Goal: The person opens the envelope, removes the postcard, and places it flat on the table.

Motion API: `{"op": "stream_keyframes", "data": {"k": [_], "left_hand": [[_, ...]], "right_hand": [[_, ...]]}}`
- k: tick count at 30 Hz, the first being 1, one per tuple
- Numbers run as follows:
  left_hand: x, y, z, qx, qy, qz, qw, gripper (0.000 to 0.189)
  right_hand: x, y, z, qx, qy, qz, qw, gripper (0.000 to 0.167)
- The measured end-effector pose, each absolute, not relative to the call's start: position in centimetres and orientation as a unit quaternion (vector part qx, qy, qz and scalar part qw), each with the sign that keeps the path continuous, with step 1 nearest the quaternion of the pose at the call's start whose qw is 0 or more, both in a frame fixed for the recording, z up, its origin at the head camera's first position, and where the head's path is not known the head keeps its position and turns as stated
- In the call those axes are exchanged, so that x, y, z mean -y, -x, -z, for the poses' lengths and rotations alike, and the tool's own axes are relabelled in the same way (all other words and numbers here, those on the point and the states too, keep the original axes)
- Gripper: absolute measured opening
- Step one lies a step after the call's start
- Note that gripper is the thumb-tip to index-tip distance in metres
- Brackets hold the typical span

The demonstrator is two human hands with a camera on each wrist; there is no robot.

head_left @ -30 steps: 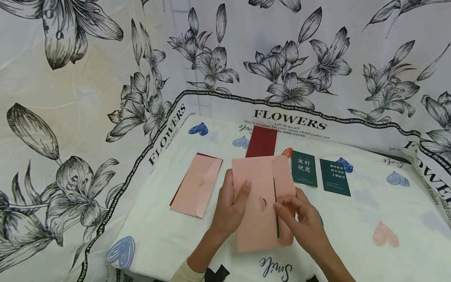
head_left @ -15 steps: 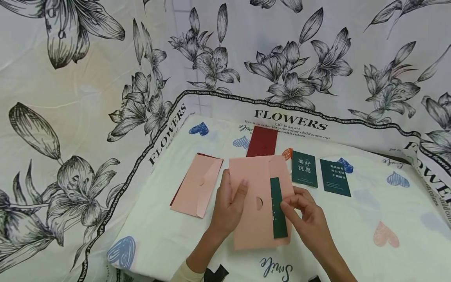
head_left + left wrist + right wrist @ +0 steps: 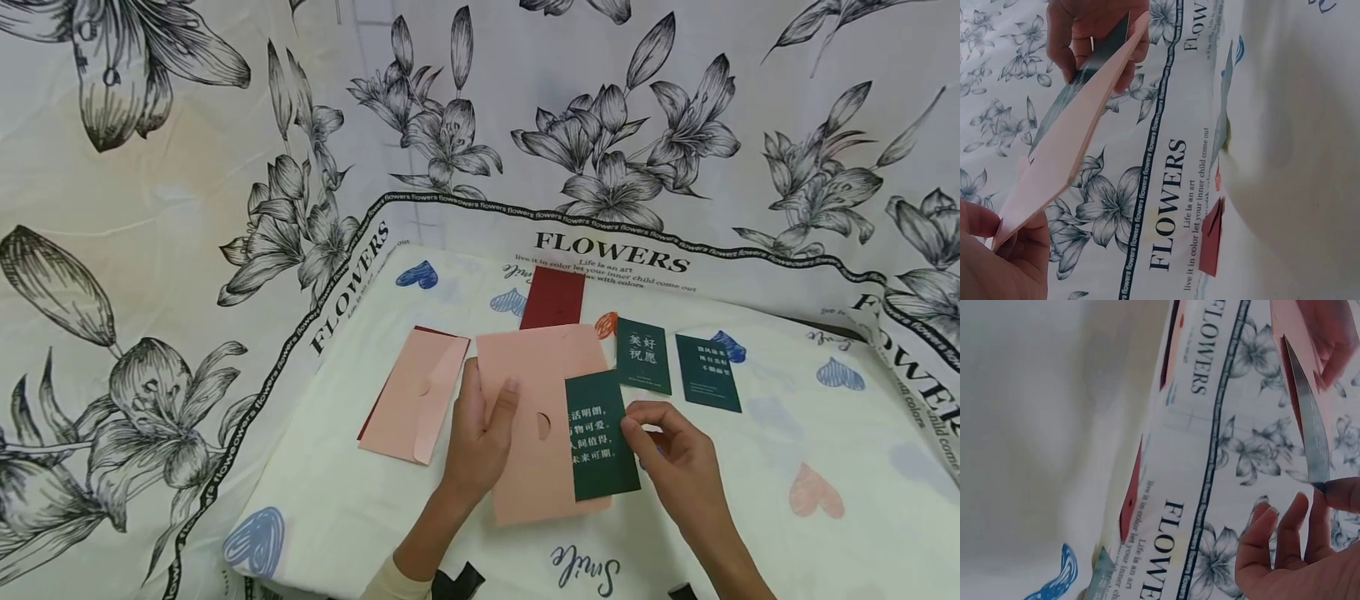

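In the head view my left hand (image 3: 480,433) grips the left edge of a pink envelope (image 3: 525,467), thumb on its front near a half-moon cutout. My right hand (image 3: 671,442) pinches the right edge of a dark green card (image 3: 603,437) printed with white characters. The card stands partly out of the envelope's right-hand opening, its left part hidden inside. In the left wrist view the envelope (image 3: 1085,131) is seen nearly edge-on, held at its lower end by my left hand (image 3: 1013,256). The right wrist view has thumb and finger of my right hand (image 3: 1297,544) on the card's end (image 3: 1316,450).
A second pink envelope (image 3: 416,400) lies at left over something dark red. A dark red envelope (image 3: 552,297) lies behind the held one. Two green cards, one left (image 3: 642,357) and one right (image 3: 708,372), lie at right. Flower-printed cloth (image 3: 600,150) rises behind the table (image 3: 322,500).
My right hand has moved right, drawing the green card from a thin strip at the envelope's opening to mostly exposed. My left hand keeps its grip, with the envelope shifted slightly left.
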State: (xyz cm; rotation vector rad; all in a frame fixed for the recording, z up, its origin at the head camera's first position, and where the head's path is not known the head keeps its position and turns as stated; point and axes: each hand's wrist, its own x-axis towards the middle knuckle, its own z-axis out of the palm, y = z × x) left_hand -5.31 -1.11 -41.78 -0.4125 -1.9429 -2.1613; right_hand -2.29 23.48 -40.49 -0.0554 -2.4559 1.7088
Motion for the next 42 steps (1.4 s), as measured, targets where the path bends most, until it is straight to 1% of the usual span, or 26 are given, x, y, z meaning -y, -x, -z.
{"op": "stream_keyframes", "data": {"k": [5, 11, 13, 15, 18, 21, 26, 32, 35, 37, 42], "left_hand": [[1.0, 5.4, 41.9, 0.645, 0.141, 0.744, 0.102, 0.043], [0.8, 5.4, 41.9, 0.644, 0.149, 0.744, 0.101, 0.04], [0.8, 5.4, 41.9, 0.647, 0.145, 0.742, 0.102, 0.04], [0.8, 5.5, 41.9, 0.649, 0.142, 0.74, 0.105, 0.039], [0.8, 5.7, 41.9, 0.649, 0.139, 0.74, 0.11, 0.039], [0.8, 5.8, 41.9, 0.65, 0.137, 0.738, 0.115, 0.039], [1.0, 5.9, 42.1, 0.659, 0.129, 0.733, 0.112, 0.038], [1.2, 6.1, 42.2, 0.672, 0.127, 0.721, 0.111, 0.033], [1.3, 6.3, 42.2, 0.677, 0.124, 0.716, 0.115, 0.035], [1.4, 6.4, 42.3, 0.677, 0.126, 0.716, 0.116, 0.041], [1.4, 6.5, 42.6, 0.691, 0.115, 0.704, 0.115, 0.067]], "right_hand": [[-24.7, 2.2, 39.9, 0.809, 0.044, -0.579, 0.094, 0.02], [-25.4, 2.3, 39.3, 0.817, 0.035, -0.567, 0.101, 0.022], [-26.2, 2.5, 39.1, 0.801, 0.044, -0.587, 0.11, 0.024], [-27.6, 2.7, 38.4, 0.766, 0.069, -0.625, 0.134, 0.024], [-30.2, 3.4, 36.6, 0.694, 0.121, -0.684, 0.191, 0.028], [-32.1, 3.8, 35.0, 0.657, 0.16, -0.697, 0.239, 0.03], [-34.1, 4.3, 34.4, 0.662, 0.181, -0.677, 0.266, 0.028], [-37.7, 5.7, 34.8, 0.712, 0.223, -0.611, 0.265, 0.033], [-40.2, 7.0, 35.4, 0.748, 0.255, -0.558, 0.254, 0.031], [-41.9, 7.8, 36.1, 0.764, 0.278, -0.533, 0.235, 0.027], [-45.9, 9.1, 38.2, 0.8, 0.305, -0.485, 0.18, 0.012]]}}
